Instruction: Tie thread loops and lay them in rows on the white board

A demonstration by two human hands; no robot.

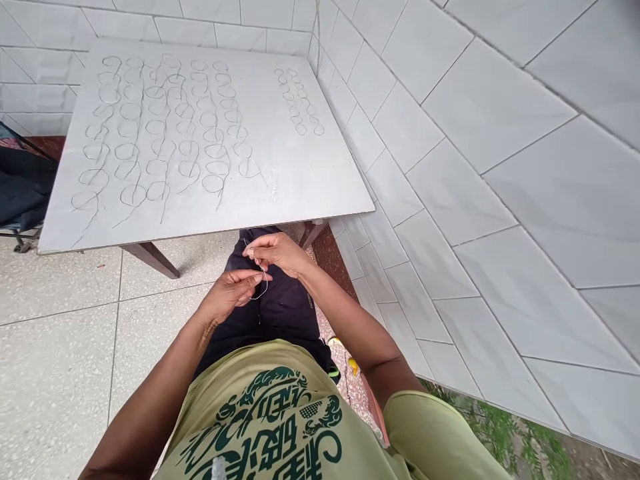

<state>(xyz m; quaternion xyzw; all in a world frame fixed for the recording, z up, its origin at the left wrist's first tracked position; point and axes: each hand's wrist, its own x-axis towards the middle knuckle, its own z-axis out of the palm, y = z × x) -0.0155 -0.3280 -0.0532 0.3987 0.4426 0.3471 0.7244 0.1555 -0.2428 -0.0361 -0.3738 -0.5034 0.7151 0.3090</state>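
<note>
left hand [229, 293] and right hand [277, 253] both pinch one thin curved wire [267, 288], near a white tabletop [320, 183] bearing rows of wire rings [216, 193].

The white bench [335, 177] carries columns of thin loops [189, 141] with loose tails at left and centre, two columns of smaller rings [295, 112] farther right, and white specks [273, 185] nearer the front.

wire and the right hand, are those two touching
Touching: the head view shows the right hand pinching the thin wire between its fingertips, with a curve of it running down toward the left hand.
</note>
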